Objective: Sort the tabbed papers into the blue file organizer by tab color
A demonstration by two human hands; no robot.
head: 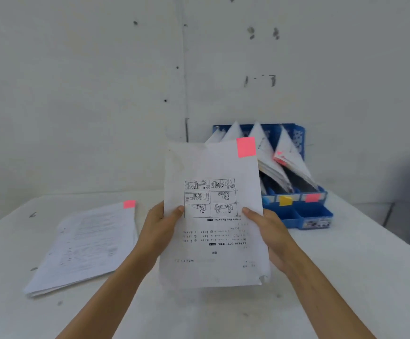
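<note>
Fingers (177, 211): clamped on the tabbed paper (213, 162) from both sides. Left hand (160, 225) pinching the left edge, right hand (266, 228) the right edge, thumbs on the printed face, the rest hidden behind. Held upright above the worktop (346, 265), in front of the blue file organizer (297, 217), with the pink tab (246, 147) at the top right corner.

Likely very light and limp; looks like a few sheets together, with the bottom right corner creased and curled. Prone to sagging or fanning if gripped at one corner only. Best kept pinched at both side edges and fed bottom edge first into a slot. Easy to crumple against the filed papers (270, 165) leaning in the organizer.

Printed upside down to the wearer: a six-panel cartoon grid, then lines of text too blurred to read. Pink label (312, 198) and yellow label (285, 200) on the organizer's front rail; probably bound for the pink-labelled slot, the rightmost. Sticker on the front tray, not legible. No brand made out.

Unsorted stack (84, 245) flat on the worktop to the left, well apart, with the stack's tab (129, 204) also pink.
</note>
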